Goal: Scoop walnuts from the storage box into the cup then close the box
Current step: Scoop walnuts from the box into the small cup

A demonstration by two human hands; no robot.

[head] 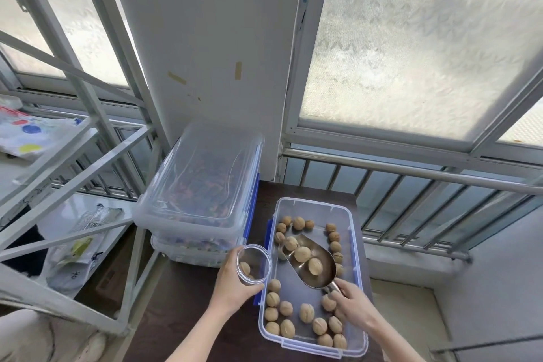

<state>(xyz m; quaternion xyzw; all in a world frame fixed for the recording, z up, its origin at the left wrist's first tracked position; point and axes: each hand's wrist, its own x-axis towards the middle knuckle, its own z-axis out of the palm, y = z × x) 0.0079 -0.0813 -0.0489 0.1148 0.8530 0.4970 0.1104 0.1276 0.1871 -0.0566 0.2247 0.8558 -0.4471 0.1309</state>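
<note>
Scooping is partway: my left hand (235, 288) wraps the cup (254, 264), one walnut inside; my right hand (351, 304) pinches the scoop (311, 264), three walnuts aboard, over the open storage box (357, 267); lid unseen.

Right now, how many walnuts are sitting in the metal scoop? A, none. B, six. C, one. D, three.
D: three walnuts lie in the scoop, which the right hand holds by its handle over the open box, while the left hand holds the cup beside it.
</note>
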